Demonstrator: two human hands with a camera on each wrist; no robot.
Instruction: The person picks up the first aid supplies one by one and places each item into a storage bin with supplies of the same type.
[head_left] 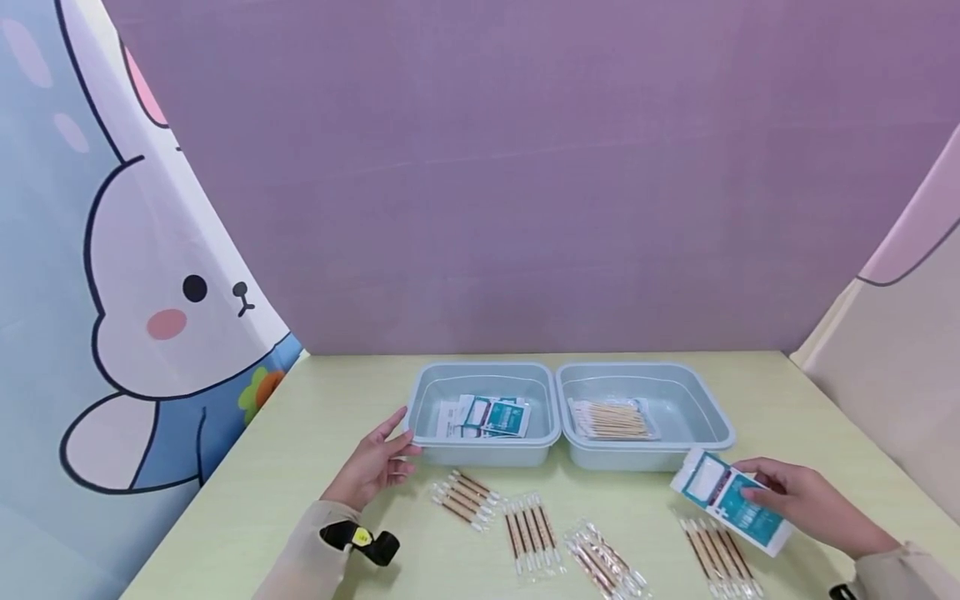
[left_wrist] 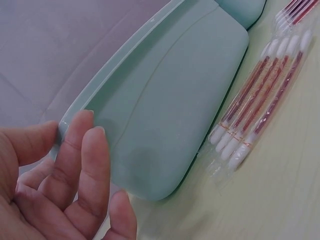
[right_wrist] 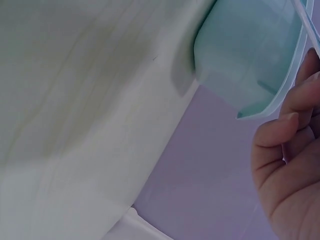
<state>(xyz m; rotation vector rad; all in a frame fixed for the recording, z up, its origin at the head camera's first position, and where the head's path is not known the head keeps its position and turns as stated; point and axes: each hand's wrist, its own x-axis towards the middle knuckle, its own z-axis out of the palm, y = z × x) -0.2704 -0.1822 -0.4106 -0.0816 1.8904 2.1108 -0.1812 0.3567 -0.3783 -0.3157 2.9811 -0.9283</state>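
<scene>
My right hand grips a flat white-and-teal packet by its right side, thumb across its printed face. The packet is tilted above the table, in front of the right tray's near corner. Only a sliver of it shows at the top right of the right wrist view. My left hand is at the near left corner of the left pale-blue tray, fingers relaxed, fingertips right at the rim. Similar teal-and-white packets lie overlapping in that tray.
The right pale-blue tray stands beside the left one and holds a clear bag of wooden-stick cotton swabs. Clear sleeves of brown-filled swabs lie in front. Another sleeve lies below the held packet. A purple backdrop rises behind.
</scene>
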